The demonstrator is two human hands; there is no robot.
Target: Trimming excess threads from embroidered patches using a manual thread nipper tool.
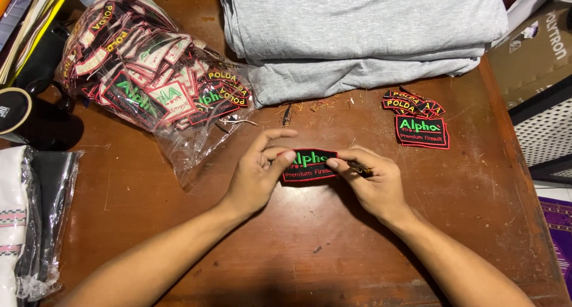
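A: Two hands of ours meet on one black embroidered patch [308, 166] with a red border and green lettering. Far out to the left of that hold we see a black mug [18, 113], and below it folded cloth in clear wrap [27, 223].

B: Nearer the hold, up and to the left, we have the clear plastic bag of patches [149, 75], its open mouth sagging toward our left hand [256, 176].

A: That hand pinches the patch's left end, thumb on top, fingers closed beneath, with the forefinger lifted clear above it. The patch sits just over the wooden table [179, 253]; we cannot tell whether it touches.

B: Straight above the hold lies the stack of folded grey fabric [363, 33]. Our right hand [372, 179] closes on the patch's right end, thumb tip on its face, and something thin and dark is tucked under its fingers; we cannot tell what.

A: Up and to the right of the hold sits a small pile of finished patches [420, 119], well apart from both hands
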